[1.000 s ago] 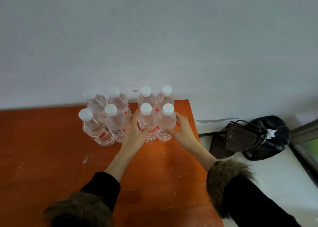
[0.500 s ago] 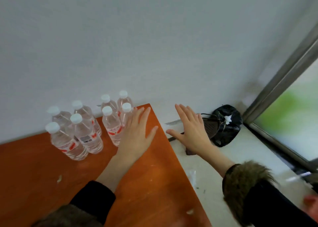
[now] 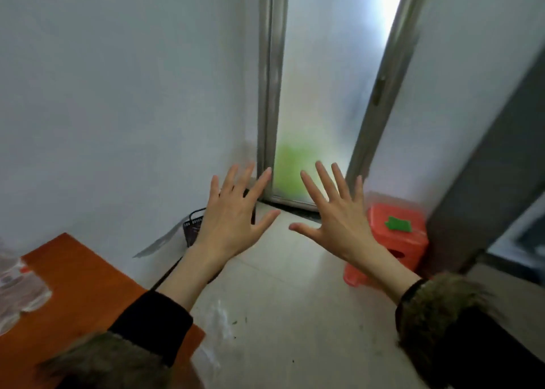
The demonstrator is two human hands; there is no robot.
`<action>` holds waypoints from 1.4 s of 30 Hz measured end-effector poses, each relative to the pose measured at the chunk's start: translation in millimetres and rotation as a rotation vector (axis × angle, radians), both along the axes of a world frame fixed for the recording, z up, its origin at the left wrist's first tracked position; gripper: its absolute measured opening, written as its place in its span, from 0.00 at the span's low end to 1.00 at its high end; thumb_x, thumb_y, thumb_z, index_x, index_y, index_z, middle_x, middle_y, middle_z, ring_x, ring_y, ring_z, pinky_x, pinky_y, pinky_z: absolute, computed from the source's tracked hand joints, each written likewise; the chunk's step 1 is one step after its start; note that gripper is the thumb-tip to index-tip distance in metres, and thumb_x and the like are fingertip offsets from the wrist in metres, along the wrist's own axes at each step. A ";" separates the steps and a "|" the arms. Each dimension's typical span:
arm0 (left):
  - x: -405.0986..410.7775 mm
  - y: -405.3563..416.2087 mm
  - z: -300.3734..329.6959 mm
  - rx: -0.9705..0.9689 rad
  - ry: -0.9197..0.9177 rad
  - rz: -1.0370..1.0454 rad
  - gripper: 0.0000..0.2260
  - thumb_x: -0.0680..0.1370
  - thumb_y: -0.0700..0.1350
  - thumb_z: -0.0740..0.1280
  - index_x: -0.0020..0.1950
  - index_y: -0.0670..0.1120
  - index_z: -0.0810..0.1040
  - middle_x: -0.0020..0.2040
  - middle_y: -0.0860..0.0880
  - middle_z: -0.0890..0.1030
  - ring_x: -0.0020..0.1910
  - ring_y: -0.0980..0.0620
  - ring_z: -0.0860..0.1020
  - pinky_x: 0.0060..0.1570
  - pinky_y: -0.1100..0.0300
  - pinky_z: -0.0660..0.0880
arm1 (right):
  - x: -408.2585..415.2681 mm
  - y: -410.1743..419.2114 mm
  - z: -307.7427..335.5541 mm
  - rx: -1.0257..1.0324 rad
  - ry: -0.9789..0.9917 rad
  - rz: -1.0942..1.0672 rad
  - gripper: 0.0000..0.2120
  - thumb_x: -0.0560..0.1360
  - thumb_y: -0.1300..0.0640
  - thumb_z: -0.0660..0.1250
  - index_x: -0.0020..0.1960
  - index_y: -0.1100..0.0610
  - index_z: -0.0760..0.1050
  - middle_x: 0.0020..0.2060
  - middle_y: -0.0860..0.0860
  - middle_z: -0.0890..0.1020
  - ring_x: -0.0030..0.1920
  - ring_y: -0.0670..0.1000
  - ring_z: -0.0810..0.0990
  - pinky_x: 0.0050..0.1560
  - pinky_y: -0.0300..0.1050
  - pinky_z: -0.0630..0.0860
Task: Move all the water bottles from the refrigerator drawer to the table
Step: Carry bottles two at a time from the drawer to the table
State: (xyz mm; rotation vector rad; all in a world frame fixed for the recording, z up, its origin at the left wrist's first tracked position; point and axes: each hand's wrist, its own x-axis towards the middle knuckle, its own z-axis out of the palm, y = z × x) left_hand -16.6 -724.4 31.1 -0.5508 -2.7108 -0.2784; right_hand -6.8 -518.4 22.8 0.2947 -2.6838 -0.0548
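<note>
- Head view: my left hand (image 3: pixel 233 223) and right hand (image 3: pixel 336 220) hang in the air side by side, palms down, all fingers spread wide and holding nothing. I judge they are empty because I am between loads, turned away from the table (image 3: pixel 85 288).
- Head view: the bottles (image 3: pixel 17 288) show only as a blurred clear patch with red labels at the left frame edge, standing on the table toward its far edge. I cannot count them here, and the refrigerator drawer is out of sight, so I cannot tell how many remain to fetch.
- Head view: below the hands is pale floor; a dark basket (image 3: pixel 193 226) sits by the wall just past the table's right edge, and a red stool (image 3: pixel 392 247) stands by the frosted door (image 3: pixel 318 93).
- Against the frame half a second back: the view has swung right. Then the whole group of eight bottles stood in view at the table's far right corner, with my left hand over the table beside them; now that hand is off the table's right edge, both hands are over the floor, and the door and stool have come into view.
</note>
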 end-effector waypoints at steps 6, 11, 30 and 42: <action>38.8 165.6 3.6 0.017 0.026 -0.316 0.33 0.73 0.66 0.47 0.76 0.55 0.52 0.77 0.48 0.53 0.76 0.43 0.51 0.71 0.41 0.50 | 100.7 152.7 9.9 -0.036 0.007 -0.332 0.42 0.67 0.27 0.45 0.75 0.44 0.41 0.77 0.53 0.49 0.76 0.58 0.46 0.69 0.69 0.45; 60.5 290.8 -5.4 -0.002 0.027 -0.555 0.31 0.74 0.64 0.51 0.74 0.52 0.61 0.75 0.45 0.61 0.74 0.40 0.59 0.68 0.37 0.58 | 169.2 254.3 4.5 -0.079 0.027 -0.568 0.42 0.68 0.27 0.46 0.76 0.47 0.46 0.76 0.53 0.52 0.76 0.58 0.49 0.69 0.66 0.44; 21.0 661.8 -65.5 -0.050 -0.179 -0.957 0.32 0.75 0.68 0.45 0.76 0.58 0.43 0.78 0.51 0.45 0.76 0.49 0.42 0.73 0.49 0.41 | 184.9 556.7 -49.1 -0.177 -0.142 -1.060 0.43 0.66 0.25 0.36 0.75 0.45 0.39 0.77 0.49 0.44 0.76 0.53 0.42 0.71 0.63 0.39; 39.9 841.1 -91.5 -0.050 -0.345 -1.040 0.27 0.79 0.60 0.52 0.76 0.54 0.49 0.78 0.52 0.49 0.77 0.51 0.45 0.74 0.49 0.45 | 194.5 732.5 -81.2 -0.311 -0.290 -1.082 0.36 0.75 0.31 0.45 0.76 0.46 0.40 0.77 0.49 0.43 0.76 0.52 0.40 0.72 0.59 0.36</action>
